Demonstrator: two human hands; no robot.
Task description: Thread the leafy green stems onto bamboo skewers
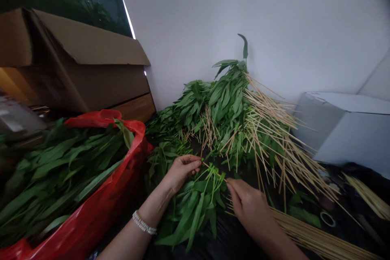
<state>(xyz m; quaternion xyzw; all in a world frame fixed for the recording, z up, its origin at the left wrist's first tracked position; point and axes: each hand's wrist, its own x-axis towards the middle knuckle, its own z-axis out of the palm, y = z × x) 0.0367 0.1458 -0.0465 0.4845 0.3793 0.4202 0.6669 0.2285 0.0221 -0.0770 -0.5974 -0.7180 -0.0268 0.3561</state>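
Observation:
My right hand grips one end of a thin bamboo skewer, which slants up and left toward my other hand. Several green leaves are threaded on it by their folded stems and hang below. At the skewer's far tip, my left hand is closed in a pinch, with a bit of green stem showing at the fingertips. A beaded bracelet circles the left wrist. Beneath my right forearm lies a bundle of bare skewers.
A red plastic bag full of long leaves stands at left, before an open cardboard box. Skewers loaded with leaves are heaped against the white wall. On the right are a white box and a roll of tape.

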